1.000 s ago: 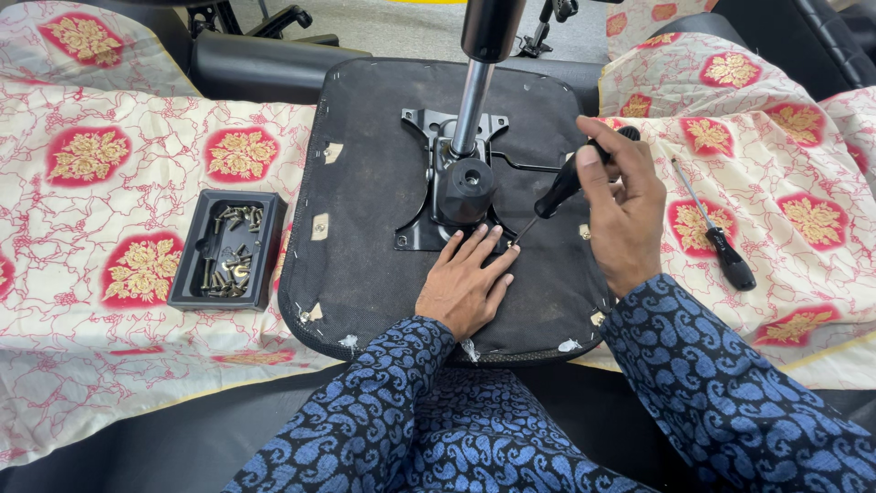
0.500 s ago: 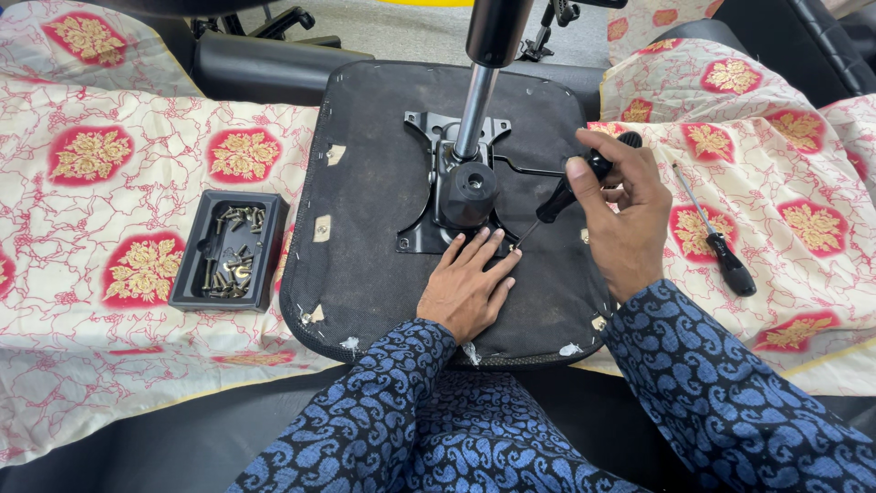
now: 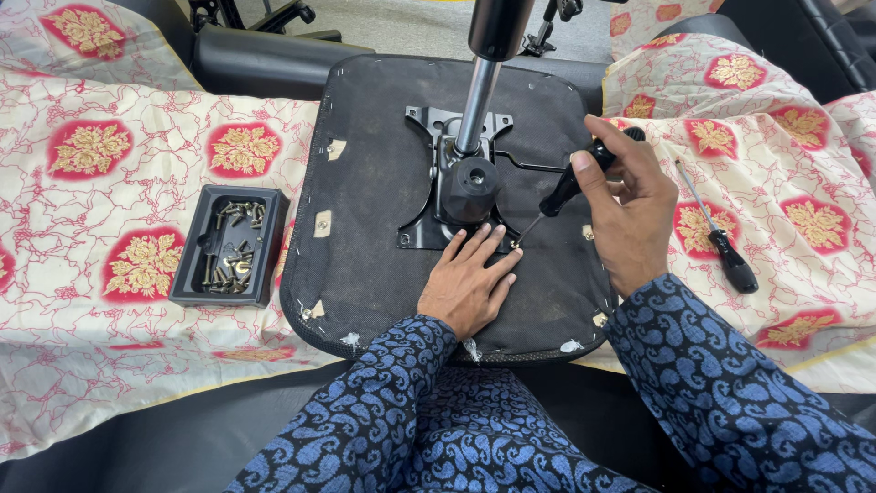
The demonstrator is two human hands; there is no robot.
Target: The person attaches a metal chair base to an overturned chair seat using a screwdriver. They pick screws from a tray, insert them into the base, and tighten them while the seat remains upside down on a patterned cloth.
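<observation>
1. Head view: the screwdriver (image 3: 570,187) — black handle, thin shaft — slants down and to the left, its tip on the black metal plate (image 3: 429,205) at the plate's lower right corner, just beside the left fingertips.
2. The right hand (image 3: 630,205) is wrapped round the screwdriver's handle, fingers curled tight, thumb on the near side; the handle's butt shows above the knuckles.
3. The left hand (image 3: 470,278) lies flat and open on the seat underside (image 3: 365,237), holding nothing, fingertips touching the plate's lower edge.
4. The plate sits mid-seat, with a gas cylinder (image 3: 484,64) rising upright from its hub. Bare black fabric lies open to the left of the plate and along the near edge.
5. The seat rests on a patterned cloth (image 3: 109,210) — cream with red and gold medallions. Its near edge meets the person's sleeves.
6. A black tray of screws (image 3: 228,245) lies on the cloth just beside the seat's left edge.
7. A second screwdriver (image 3: 721,237) lies on the cloth to the right, well apart from the hand.
</observation>
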